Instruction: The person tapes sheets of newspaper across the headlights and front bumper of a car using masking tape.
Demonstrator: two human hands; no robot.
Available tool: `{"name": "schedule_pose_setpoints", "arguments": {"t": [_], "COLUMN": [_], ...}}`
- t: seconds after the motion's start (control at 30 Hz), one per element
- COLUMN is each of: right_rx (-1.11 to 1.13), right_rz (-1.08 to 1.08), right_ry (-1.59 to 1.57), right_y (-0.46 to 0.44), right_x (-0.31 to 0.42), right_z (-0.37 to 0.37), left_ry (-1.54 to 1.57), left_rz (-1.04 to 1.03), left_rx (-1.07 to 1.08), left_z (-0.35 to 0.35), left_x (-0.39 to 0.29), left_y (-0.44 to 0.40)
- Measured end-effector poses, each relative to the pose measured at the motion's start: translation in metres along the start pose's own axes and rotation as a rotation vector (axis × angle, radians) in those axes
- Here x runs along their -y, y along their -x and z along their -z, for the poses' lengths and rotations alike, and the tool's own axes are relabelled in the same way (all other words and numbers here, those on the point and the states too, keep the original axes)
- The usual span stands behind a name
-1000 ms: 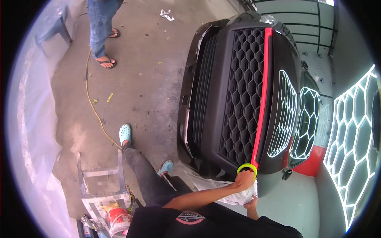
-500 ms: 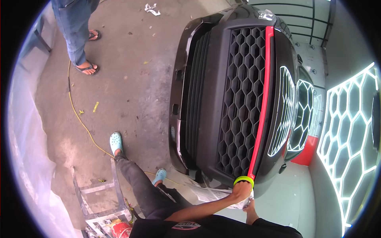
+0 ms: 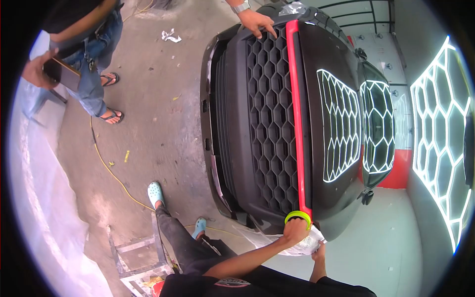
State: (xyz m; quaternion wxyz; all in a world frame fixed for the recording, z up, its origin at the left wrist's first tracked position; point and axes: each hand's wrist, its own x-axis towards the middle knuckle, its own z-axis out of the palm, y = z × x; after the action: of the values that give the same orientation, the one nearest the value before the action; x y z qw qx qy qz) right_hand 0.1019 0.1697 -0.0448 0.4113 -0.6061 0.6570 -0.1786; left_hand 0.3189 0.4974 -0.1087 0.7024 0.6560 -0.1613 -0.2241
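Note:
My left hand (image 3: 295, 230) is closed at the near end of a red strip (image 3: 298, 119) running along the car's front edge. A lime-green ring (image 3: 297, 214), perhaps a tape roll, sits at its fingers. My right hand (image 3: 319, 253) is close by, against a white crumpled sheet (image 3: 306, 241) at the car's corner; its fingers are partly hidden. Beside the strip is the black honeycomb grille (image 3: 271, 119). Another person's hand (image 3: 256, 22), wearing a watch, reaches to the grille's far end with a finger extended.
A person in jeans (image 3: 106, 57) stands at the upper left, holding a phone (image 3: 62, 72). A yellow cable (image 3: 111, 171) crosses the floor near my feet. Behind my legs is a worn metal frame (image 3: 138, 246). Honeycomb lights (image 3: 440, 128) glow on the right.
My view has shifted, so the car appears farther left. The watch-wearing hand and the phone have come into view. My hands remain at the strip's near end.

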Motion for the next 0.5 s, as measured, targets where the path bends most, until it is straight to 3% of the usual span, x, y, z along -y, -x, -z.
{"name": "schedule_pose_setpoints", "arguments": {"t": [0.3,0.5], "right_rx": [0.109,0.181], "right_rz": [0.096,0.093], "right_ry": [-0.024,-0.042], "right_y": [0.027,0.025], "right_x": [-0.004,-0.009], "right_z": [-0.008,-0.004], "left_ry": [-0.036,-0.061], "left_rz": [-0.012,0.004], "left_rx": [-0.112,-0.075], "left_z": [-0.002,0.005], "left_x": [-0.002,-0.009], "left_y": [0.004,0.006]}}
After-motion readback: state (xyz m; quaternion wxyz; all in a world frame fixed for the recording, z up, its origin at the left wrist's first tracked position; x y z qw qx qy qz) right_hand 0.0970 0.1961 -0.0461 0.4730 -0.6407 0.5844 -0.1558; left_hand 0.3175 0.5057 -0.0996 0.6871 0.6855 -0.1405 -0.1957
